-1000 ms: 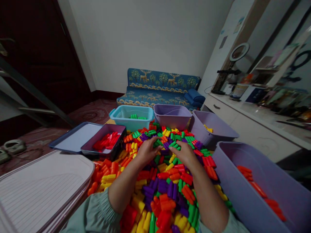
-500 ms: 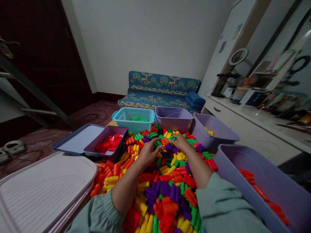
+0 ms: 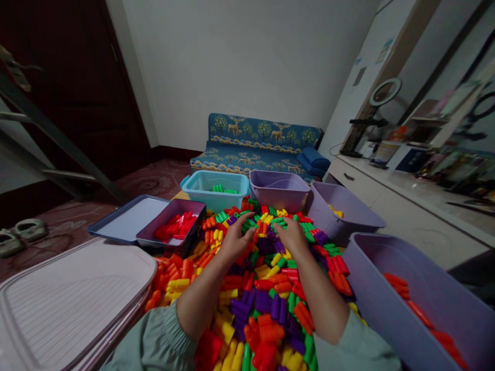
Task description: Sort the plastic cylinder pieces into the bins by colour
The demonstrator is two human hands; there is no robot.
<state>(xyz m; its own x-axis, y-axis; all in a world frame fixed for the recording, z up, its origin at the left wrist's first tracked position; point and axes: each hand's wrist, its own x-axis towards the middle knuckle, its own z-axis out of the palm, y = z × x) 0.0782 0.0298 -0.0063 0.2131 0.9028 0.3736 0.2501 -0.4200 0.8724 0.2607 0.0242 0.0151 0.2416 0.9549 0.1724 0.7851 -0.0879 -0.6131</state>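
A broad heap of plastic blocks in red, orange, yellow, green and purple point(image 3: 263, 301) spreads under both forearms. My left hand point(image 3: 236, 238) is over the far part of the heap, thumb and fingers apart, beside green blocks. To its right, my right hand point(image 3: 290, 234) has its fingertips at a green block point(image 3: 279, 221) and seems to pinch it. Beyond the hands stand a light blue bin point(image 3: 216, 198) with green blocks inside and a purple bin point(image 3: 279, 198) whose visible inside shows no blocks.
A purple bin point(image 3: 340, 226) at the right holds yellow blocks; a nearer one point(image 3: 367, 278) holds orange-red blocks. At the left are a dark tray point(image 3: 189, 208) of red blocks, its lid point(image 3: 129, 216) and a pale pink board point(image 3: 77, 299). A patterned sofa point(image 3: 263, 149) stands behind.
My right hand has shifted slightly right and its forearm has swung outward, uncovering red blocks. My left hand has opened a little wider and moved slightly. The view has shifted a little.
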